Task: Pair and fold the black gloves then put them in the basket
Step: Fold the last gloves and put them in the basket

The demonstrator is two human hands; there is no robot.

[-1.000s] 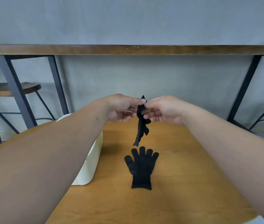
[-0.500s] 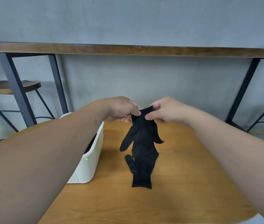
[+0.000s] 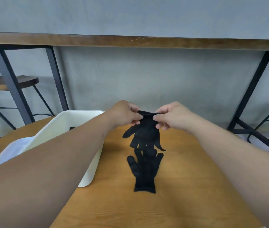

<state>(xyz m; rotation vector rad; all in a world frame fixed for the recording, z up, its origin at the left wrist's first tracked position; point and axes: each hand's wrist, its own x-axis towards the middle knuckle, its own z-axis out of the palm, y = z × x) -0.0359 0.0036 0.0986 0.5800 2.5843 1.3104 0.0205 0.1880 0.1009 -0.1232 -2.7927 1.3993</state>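
Left hand (image 3: 124, 115) and right hand (image 3: 171, 117) each pinch the cuff of the hanging glove (image 3: 144, 134), above the flat glove (image 3: 145, 171) on the desk (image 3: 188, 186). Lower it cuff over cuff, fingers aligned, before folding. Basket (image 3: 74, 119) sits left.

A round wooden tabletop (image 3: 188, 186) in the foreground. Behind it, a long wooden counter (image 3: 130, 41) on black metal legs (image 3: 11, 83) stands against a grey wall (image 3: 147, 76). Two dark wooden stools (image 3: 23, 81) sit at left.
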